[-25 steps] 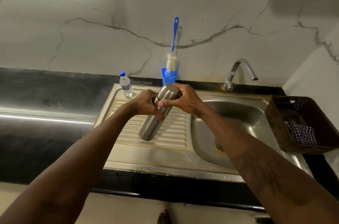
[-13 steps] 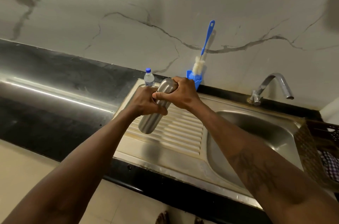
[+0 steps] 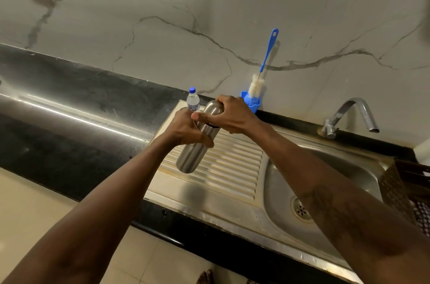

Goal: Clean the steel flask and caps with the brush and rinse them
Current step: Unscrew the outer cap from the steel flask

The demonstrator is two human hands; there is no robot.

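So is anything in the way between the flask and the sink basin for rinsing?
Nothing visible. The left hand and right hand hold the flask above the drainboard; the ribbed steel between it and the basin is bare. The basket sits beyond the basin.

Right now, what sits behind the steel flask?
A small water bottle with a blue cap stands behind the steel flask, its base hidden by the left hand. The right hand covers part of the blue brush holder.

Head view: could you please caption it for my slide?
The left hand holds a steel flask over the draining board; the right hand grips its cap.
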